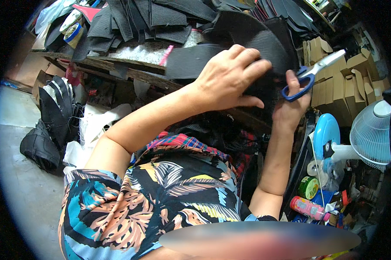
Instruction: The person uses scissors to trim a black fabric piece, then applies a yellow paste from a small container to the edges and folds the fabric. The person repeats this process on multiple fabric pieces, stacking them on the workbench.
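My right hand [290,104] grips a pair of scissors [307,82] with blue handles, its fingers through the loops. The metal blades point up and to the right, away from the work surface. My left hand [234,78] is beside it, thumb and fingers apart, with nothing visible between them. A large curved black material piece [262,37] lies just beyond both hands. Near my left wrist, a flat black strip [189,60] lies at the table edge. The left fingertips are slightly blurred, and whether they touch the black material I cannot tell.
Stacks of cut black pieces [147,17] cover the table's far side. Cardboard boxes [340,91] stand at the right, above a white and blue fan [369,130] and a pink bottle [309,208]. Black bundled pieces [48,130] lie at the left.
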Motion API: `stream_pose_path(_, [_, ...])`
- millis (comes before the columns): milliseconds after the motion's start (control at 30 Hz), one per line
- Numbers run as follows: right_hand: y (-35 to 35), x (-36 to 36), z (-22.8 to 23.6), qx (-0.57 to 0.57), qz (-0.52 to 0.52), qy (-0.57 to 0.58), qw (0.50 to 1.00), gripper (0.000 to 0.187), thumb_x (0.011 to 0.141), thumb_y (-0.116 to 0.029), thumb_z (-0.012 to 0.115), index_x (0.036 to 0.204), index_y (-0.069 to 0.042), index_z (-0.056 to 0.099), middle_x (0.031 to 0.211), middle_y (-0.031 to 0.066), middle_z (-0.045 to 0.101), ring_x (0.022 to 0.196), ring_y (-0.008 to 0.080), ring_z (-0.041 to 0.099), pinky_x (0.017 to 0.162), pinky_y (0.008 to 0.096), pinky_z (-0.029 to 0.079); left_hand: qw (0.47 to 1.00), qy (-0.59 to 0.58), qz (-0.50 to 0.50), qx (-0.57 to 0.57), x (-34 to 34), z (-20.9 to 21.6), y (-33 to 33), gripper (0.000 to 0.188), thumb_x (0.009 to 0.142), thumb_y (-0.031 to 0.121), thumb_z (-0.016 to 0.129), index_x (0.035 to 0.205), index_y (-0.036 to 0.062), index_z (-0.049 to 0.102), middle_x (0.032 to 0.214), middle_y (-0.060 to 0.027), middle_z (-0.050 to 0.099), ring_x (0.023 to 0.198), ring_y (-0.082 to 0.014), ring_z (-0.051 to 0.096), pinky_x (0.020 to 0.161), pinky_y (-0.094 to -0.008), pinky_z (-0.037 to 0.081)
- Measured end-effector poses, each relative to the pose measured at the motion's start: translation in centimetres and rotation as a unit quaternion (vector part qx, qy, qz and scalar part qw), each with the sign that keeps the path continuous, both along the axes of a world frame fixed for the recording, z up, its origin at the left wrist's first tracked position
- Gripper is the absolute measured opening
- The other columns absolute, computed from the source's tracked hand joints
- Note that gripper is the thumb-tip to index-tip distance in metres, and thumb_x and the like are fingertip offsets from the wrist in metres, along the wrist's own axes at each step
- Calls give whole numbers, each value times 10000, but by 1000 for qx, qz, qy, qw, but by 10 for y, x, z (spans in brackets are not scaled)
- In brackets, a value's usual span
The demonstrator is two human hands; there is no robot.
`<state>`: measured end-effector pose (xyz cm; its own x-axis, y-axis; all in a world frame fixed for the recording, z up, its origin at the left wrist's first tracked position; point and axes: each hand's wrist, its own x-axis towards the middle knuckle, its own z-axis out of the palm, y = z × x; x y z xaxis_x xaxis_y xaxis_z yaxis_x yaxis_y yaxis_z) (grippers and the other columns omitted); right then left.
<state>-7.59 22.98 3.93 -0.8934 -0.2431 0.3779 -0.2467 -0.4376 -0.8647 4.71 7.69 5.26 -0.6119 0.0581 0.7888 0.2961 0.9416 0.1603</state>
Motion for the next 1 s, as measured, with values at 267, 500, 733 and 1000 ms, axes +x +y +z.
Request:
stream_pose_path(267, [6,13,0,120,95,44,987,315,888,-87,725,1164,-21,587,1088,183,714,790,170,649,750,275,514,989,5,56,140,-10,-5,-42,197,875,172,701,1026,73,622,863,-132,679,813,-343,680,709,-417,545])
stream_pose_path(500, [28,4,1,119,4,73,990,329,913,-158,739,1153,-29,555,988,66,631,794,163,630,765,292,521,999,24,15,34,20,-7,-35,209,835,65,702,1039,60,658,1071,-118,667,1007,-327,649,843,-391,548])
stream_pose_path(733, [21,20,1,134,61,76,986,369,899,-131,749,1181,-26,535,1077,62,566,864,163,639,773,307,572,999,-24,38,24,39,-5,-18,537,786,482,758,1075,44,643,1031,-119,655,1010,-332,622,879,-417,513])
stream_pose_path(1000, [7,46,0,130,210,68,967,413,901,-86,711,1190,0,429,1222,298,643,915,201,694,785,276,564,824,-98,-139,540,32,-7,-23,341,916,242,711,1095,-39,639,919,-72,702,860,-143,657,758,-310,545])
